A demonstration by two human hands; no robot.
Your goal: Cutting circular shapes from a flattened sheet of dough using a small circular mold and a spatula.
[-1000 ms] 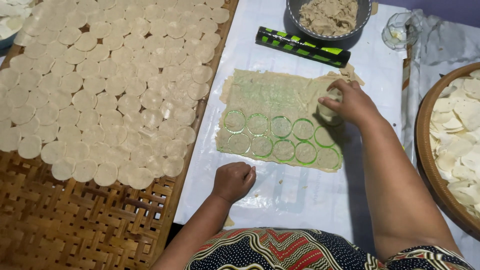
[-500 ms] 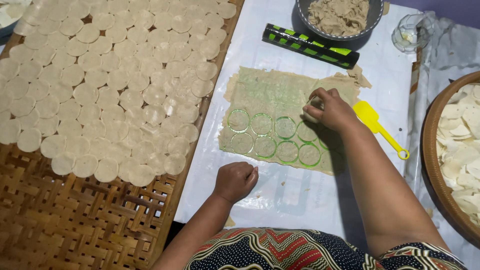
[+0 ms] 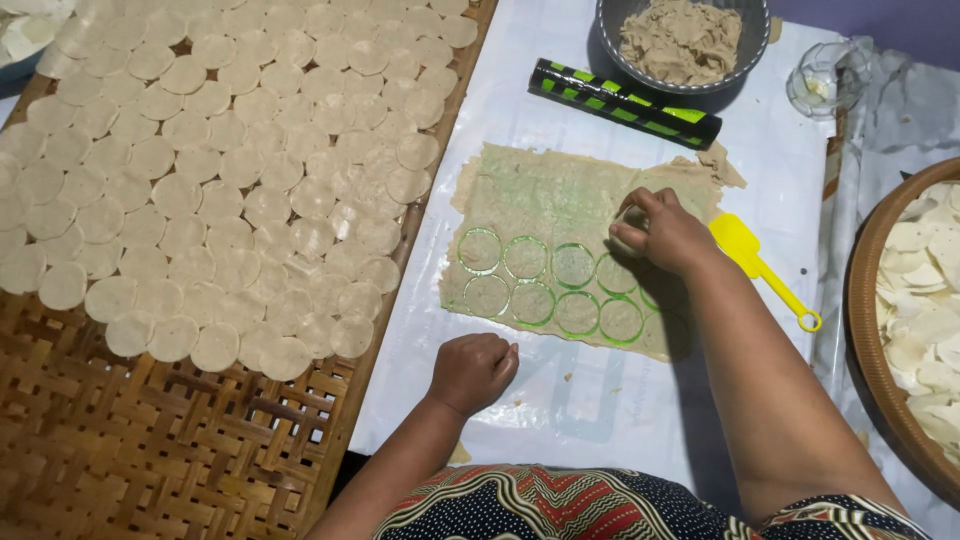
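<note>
A thin rectangular dough sheet (image 3: 560, 195) lies on a white plastic cover (image 3: 520, 100), with two rows of round cuts ringed in green along its near half. My right hand (image 3: 668, 235) presses down on the sheet just above the upper row, fingers closed around a small round cutter (image 3: 628, 222) that is mostly hidden. My left hand (image 3: 472, 370) rests as a closed fist on the white cover, just in front of the sheet's near edge, and holds nothing.
A woven bamboo tray (image 3: 150, 450) on the left carries several rows of cut dough discs (image 3: 230, 170). A yellow scraper (image 3: 745, 250) lies right of my hand. Behind are a black-and-green rolling pin (image 3: 625, 100), a metal bowl (image 3: 606, 30) of scraps and a glass (image 3: 825, 78). A round basket (image 3: 868, 300) of discs stands at right.
My right hand has shifted left along the dough sheet with the cutter, uncovering the yellow scraper. More rings show in the sheet. My left fist has stayed put.
</note>
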